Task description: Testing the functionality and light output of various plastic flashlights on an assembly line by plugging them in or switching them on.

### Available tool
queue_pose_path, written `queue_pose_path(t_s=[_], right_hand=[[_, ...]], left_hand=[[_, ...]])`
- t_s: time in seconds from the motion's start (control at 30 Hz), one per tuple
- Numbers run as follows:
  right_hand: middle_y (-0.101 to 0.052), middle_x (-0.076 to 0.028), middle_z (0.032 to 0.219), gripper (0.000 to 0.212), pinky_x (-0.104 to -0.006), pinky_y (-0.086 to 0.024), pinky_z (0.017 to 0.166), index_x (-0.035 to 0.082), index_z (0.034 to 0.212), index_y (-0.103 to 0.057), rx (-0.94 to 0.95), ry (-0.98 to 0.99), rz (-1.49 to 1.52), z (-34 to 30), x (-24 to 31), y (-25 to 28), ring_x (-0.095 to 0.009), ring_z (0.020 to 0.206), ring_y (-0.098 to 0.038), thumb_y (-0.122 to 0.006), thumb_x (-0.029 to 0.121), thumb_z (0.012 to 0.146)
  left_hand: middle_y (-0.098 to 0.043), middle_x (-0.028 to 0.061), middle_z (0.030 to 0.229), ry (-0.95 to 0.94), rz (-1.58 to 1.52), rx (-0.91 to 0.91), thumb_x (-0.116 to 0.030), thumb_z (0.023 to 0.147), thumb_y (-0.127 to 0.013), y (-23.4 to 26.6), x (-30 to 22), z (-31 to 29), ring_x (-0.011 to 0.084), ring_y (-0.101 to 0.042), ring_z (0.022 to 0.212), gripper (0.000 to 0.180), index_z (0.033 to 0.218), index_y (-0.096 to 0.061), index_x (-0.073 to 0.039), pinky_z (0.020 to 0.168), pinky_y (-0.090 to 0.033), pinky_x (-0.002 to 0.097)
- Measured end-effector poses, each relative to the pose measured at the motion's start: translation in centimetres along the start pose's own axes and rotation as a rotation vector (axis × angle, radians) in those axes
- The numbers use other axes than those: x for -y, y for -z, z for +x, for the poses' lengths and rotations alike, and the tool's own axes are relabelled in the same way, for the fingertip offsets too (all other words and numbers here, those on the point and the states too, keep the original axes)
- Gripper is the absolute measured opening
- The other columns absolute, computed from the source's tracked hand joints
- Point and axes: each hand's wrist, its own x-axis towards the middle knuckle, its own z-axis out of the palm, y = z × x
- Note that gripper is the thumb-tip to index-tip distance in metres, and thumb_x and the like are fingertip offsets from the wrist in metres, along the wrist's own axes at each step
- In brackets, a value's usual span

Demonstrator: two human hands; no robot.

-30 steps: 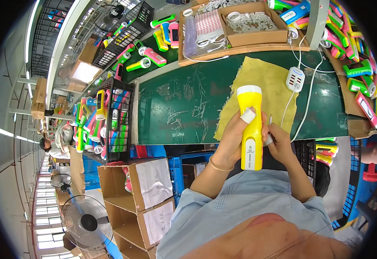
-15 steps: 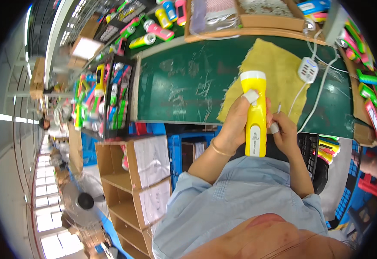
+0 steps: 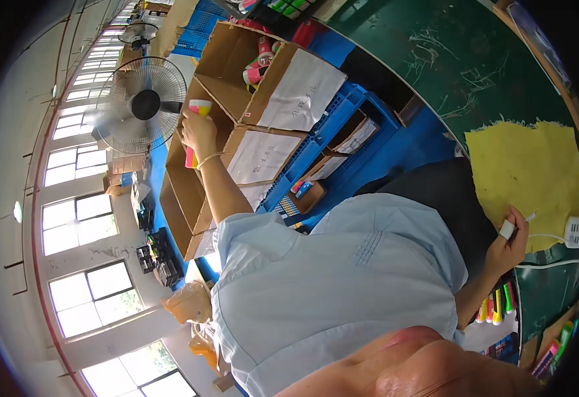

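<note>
Out to the left, my left hand [image 3: 198, 134] is closed round a flashlight [image 3: 200, 106] with yellow, pink and white parts. It is over the open cardboard compartment shelf [image 3: 230, 86]; whether the flashlight touches the shelf cannot be told. My fingers hide the middle of its body. At the right, my right hand [image 3: 506, 250] is above the edge of a yellow cloth [image 3: 524, 175]. Its fingers pinch a thin white cable's plug end [image 3: 531, 216], and a white wrap shows on one finger. The cable appears to run to a white power strip [image 3: 573, 233].
Pink and white flashlights [image 3: 261, 63] lie in an upper shelf compartment. The green worktable [image 3: 428, 56] stands at the upper right. Beside the shelf are a blue plastic crate [image 3: 342, 109] and a standing fan [image 3: 145, 104]. More coloured flashlights [image 3: 496, 306] sit at lower right.
My view and body have turned left. My left hand has carried the flashlight from above the cloth over to the cardboard shelf. My right hand stays by the cloth with the cable.
</note>
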Motion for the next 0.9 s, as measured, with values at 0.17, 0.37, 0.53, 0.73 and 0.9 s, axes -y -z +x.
queue_pose_path(t_s=[0.17,0.37,0.53,0.73,0.9], right_hand=[[-0.054,-0.008,0.076,0.011,-0.0207,-0.041,0.062,-0.002,0.092,-0.058,-0.003,-0.102,0.011,0.4,0.8,0.2,-0.013,0.067,-0.052,-0.052,-0.002,0.082],[-0.044,-0.006,0.066,0.007,-0.0219,-0.031,0.052,0.001,0.086,-0.059,-0.027,-0.144,0.023,1.6,1.9,0.8,-0.013,0.057,-0.042,-0.054,0.001,0.080],[-0.046,-0.007,0.065,0.007,-0.0239,-0.031,0.049,0.001,0.086,-0.058,0.015,-0.146,0.009,2.6,2.0,1.0,-0.015,0.053,-0.041,-0.056,0.001,0.079],[-0.046,-0.007,0.064,0.010,-0.0238,-0.031,0.047,0.001,0.086,-0.059,0.022,-0.188,0.008,2.6,1.5,1.3,-0.015,0.052,-0.041,-0.056,-0.002,0.077],[-0.046,-0.008,0.063,0.012,-0.0243,-0.031,0.046,0.001,0.087,-0.060,-0.008,-0.118,0.062,3.1,1.7,1.3,-0.015,0.051,-0.042,-0.057,-0.003,0.076]], left_hand=[[-0.060,0.0214,0.099,-0.111,0.069,0.306,-0.018,0.067,-0.066,-0.6,-0.7,-0.7,0.0353,-0.057,0.095,0.037,0.098,-0.052,-0.002,0.077,-0.047,0.0436],[-0.060,0.0157,0.089,-0.795,-0.913,-0.030,-0.012,0.077,-0.060,3.8,-19.3,-2.5,0.0268,-0.060,0.085,0.031,0.105,-0.053,0.001,0.073,-0.047,0.0344],[-0.063,0.0141,0.089,-0.977,-1.278,0.310,-0.018,0.071,-0.066,4.2,-44.4,-5.8,0.0215,-0.062,0.080,0.041,0.104,-0.052,0.003,0.071,-0.048,0.0294],[-0.058,0.0225,0.103,-0.732,-0.961,0.350,-0.029,0.061,-0.071,3.7,-64.0,-6.4,0.0353,-0.057,0.096,0.050,0.092,-0.054,0.006,0.080,-0.047,0.0356],[-0.054,0.0190,0.094,-0.845,-1.377,0.002,-0.014,0.059,-0.072,6.1,-61.1,-9.2,0.0357,-0.051,0.092,0.052,0.102,-0.048,0.003,0.075,-0.043,0.0417]])
